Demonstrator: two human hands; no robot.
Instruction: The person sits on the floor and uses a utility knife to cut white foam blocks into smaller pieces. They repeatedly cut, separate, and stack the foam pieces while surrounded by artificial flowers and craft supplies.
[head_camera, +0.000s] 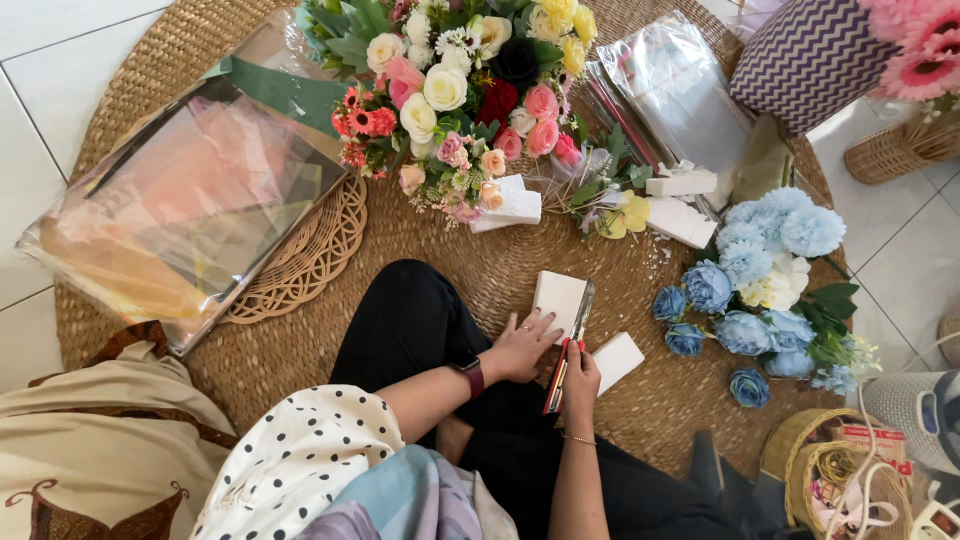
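My left hand lies flat on a white foam block that rests on a round woven mat. My right hand grips a red-handled utility knife whose blade lies along the block's right edge. A second white foam piece lies just right of the knife. I wear a dark red wristwatch on the left wrist.
A mixed bouquet stands at the top, with more foam pieces beneath it. Blue artificial flowers lie at the right. Wrapping sheets in clear plastic sit at left. A zigzag-patterned box and wicker baskets are at the right.
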